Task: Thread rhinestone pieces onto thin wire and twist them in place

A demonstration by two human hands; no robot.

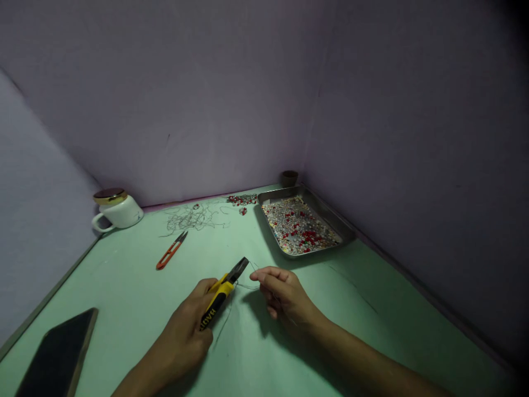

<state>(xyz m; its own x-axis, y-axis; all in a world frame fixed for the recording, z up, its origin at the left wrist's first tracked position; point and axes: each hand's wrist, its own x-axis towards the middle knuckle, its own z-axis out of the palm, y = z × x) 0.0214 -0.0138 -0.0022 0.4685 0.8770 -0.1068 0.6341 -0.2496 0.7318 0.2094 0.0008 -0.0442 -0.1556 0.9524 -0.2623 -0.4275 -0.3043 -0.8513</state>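
Note:
My left hand (188,325) is closed around the yellow and black handles of a pair of pliers (224,289). The pliers' dark jaws point up and to the right, close to my right hand's fingertips. My right hand (285,292) pinches a thin strand of wire (253,265) between thumb and forefinger. The strand runs from the jaws to the fingers, and more of it loops below and trails toward the near side. Whether the jaws grip the wire is too small to tell.
Orange thread snips (170,252) lie left, before a tangle of thin strands (192,218). A metal tray (347,234) of small beads stands right, with beaded pieces (243,199) beside it and a small dark bowl (289,178) behind. A white lidded mug (124,214) and a phone (58,355) are left.

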